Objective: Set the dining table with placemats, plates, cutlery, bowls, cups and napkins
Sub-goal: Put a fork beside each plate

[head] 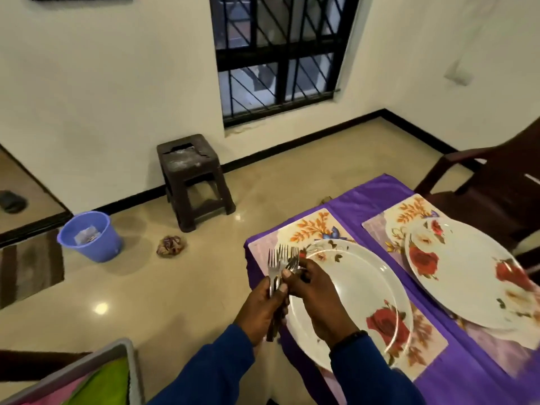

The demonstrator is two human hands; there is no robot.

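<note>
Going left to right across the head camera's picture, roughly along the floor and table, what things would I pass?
Blue bucket → crumpled cloth → brown stool → bunch of forks → near plate → far plate.

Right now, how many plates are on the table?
2: a near plate on the near placemat, a far plate on the far placemat. More may lie outside the frame.

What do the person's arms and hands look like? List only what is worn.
Both arms wear long dark blue sleeves that reach the wrists. The right sleeve ends at a thin black band round the wrist. The left sleeve shows no band. The left hand and right hand are bare, with no gloves; no rings are visible.
</note>
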